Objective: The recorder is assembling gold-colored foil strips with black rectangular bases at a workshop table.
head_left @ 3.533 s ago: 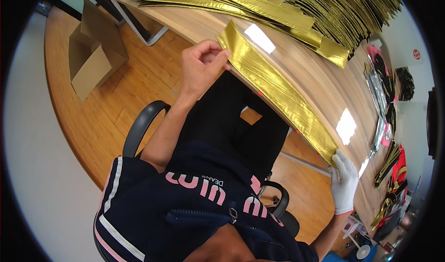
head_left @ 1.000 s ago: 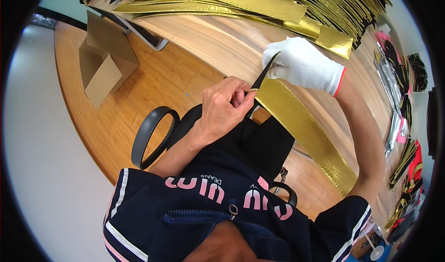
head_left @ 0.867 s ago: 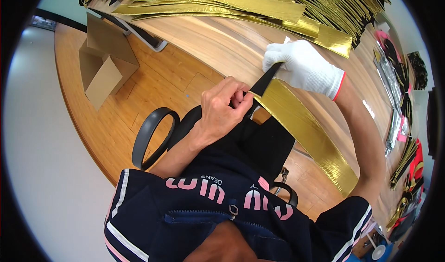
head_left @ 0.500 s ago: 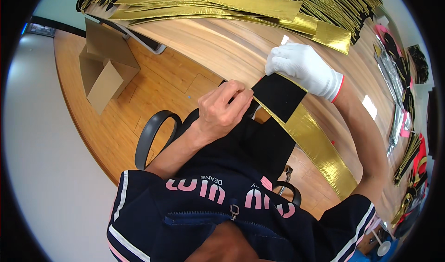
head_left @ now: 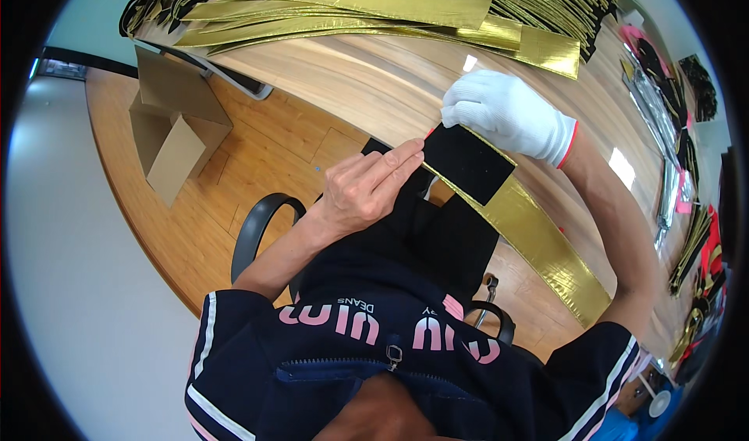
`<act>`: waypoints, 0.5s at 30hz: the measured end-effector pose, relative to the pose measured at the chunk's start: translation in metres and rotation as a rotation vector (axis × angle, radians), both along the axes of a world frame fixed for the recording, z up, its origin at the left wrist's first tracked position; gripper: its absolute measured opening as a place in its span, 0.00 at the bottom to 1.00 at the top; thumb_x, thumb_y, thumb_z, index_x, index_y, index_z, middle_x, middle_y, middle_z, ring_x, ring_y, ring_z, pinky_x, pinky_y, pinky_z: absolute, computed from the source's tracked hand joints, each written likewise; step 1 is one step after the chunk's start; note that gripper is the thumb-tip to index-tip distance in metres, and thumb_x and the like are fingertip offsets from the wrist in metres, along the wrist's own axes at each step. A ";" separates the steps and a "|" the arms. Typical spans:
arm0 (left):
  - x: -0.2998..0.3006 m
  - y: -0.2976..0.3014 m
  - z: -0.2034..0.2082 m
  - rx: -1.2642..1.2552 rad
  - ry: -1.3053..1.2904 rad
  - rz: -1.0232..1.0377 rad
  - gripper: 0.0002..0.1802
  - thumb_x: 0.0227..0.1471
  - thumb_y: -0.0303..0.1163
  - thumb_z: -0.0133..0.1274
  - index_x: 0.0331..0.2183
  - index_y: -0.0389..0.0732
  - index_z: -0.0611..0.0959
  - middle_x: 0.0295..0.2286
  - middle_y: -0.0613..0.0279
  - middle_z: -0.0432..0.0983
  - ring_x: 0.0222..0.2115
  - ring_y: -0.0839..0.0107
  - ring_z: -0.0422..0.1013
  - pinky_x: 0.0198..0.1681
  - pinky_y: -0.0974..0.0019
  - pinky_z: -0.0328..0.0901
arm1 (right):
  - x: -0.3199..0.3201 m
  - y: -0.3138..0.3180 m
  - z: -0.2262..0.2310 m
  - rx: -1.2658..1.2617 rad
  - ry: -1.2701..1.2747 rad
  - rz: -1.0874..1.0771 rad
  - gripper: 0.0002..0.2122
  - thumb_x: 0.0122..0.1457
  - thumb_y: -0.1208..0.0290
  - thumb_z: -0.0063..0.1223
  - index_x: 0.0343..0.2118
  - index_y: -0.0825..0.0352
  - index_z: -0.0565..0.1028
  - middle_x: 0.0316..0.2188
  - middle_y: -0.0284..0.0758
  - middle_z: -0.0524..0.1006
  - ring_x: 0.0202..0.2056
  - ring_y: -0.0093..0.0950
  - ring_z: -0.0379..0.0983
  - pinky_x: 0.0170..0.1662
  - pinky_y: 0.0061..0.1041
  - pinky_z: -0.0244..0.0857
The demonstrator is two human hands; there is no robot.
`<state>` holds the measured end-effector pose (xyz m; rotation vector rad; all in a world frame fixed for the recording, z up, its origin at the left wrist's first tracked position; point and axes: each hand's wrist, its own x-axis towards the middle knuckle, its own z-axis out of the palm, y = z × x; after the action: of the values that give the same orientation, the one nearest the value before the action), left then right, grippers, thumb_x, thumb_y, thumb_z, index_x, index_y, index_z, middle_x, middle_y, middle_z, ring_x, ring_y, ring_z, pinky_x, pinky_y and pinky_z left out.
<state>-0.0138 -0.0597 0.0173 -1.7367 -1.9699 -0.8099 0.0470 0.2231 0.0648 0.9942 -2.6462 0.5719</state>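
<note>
A gold metallic strip with a black patch at its near-table end runs slantwise over the table edge, its gold tail curving down to the right. My left hand is bare, its fingers pressed together with the tips at the left edge of the black patch. My right hand, in a white knit glove with a red cuff, grips the patch's upper edge with curled fingers. Its thumb and fingertips are partly hidden by the glove. The patch lies taut between the two hands.
Flat gold strips lie stacked along the table's far side, beside a dense pile of gold-edged black strips. Silver and black bundles sit at the right. An open cardboard box stands on the floor, left of a chair armrest.
My left fingers have straightened from a curled pinch, their tips still at the patch's edge. My right hand and the strip have stayed nearly in place; the view has shifted slightly.
</note>
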 end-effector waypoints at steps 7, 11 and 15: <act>-0.001 0.001 0.003 0.012 0.092 0.010 0.16 0.48 0.21 0.58 0.42 0.38 0.89 0.47 0.65 0.85 0.27 0.73 0.76 0.26 0.71 0.67 | 0.004 0.001 -0.001 -0.006 0.013 -0.013 0.09 0.52 0.81 0.60 0.36 0.64 0.77 0.37 0.34 0.77 0.40 0.39 0.76 0.44 0.35 0.73; 0.002 0.014 0.016 0.029 0.098 -0.035 0.15 0.48 0.22 0.59 0.41 0.36 0.88 0.46 0.62 0.84 0.38 0.66 0.79 0.33 0.66 0.71 | 0.007 0.001 -0.002 0.002 -0.013 -0.048 0.09 0.52 0.81 0.59 0.37 0.63 0.78 0.38 0.34 0.77 0.41 0.40 0.76 0.45 0.35 0.73; 0.008 0.031 0.009 0.011 0.005 -0.213 0.22 0.50 0.28 0.63 0.47 0.31 0.84 0.52 0.50 0.79 0.54 0.52 0.76 0.53 0.54 0.73 | 0.009 0.003 -0.004 -0.059 -0.017 -0.047 0.10 0.53 0.80 0.59 0.38 0.63 0.78 0.39 0.34 0.77 0.41 0.40 0.76 0.45 0.35 0.72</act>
<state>-0.0058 -0.0285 0.0263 -1.9636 -1.7944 -0.8831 0.0557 0.2263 0.0604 0.9120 -2.6436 0.6465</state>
